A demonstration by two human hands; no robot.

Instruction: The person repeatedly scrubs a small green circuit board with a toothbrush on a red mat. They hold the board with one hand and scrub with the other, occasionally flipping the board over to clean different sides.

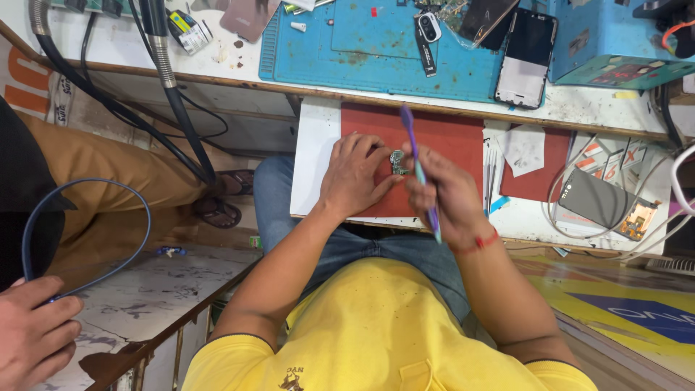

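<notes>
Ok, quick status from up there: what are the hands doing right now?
Left hand pinning small circuit board on red mat. Right hand gripping purple brush over the board. Nothing between them.

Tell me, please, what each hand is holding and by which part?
The left hand pinches a small circuit board by its edge; the right hand grips a purple toothbrush around mid-handle.

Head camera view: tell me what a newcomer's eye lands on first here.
At centre, the left hand pins a small circuit board on a red mat while the right hand holds a purple brush over it. Above, a blue work mat carries a dismantled phone. At lower left, another person's hand grips a blue cable loop.
</notes>
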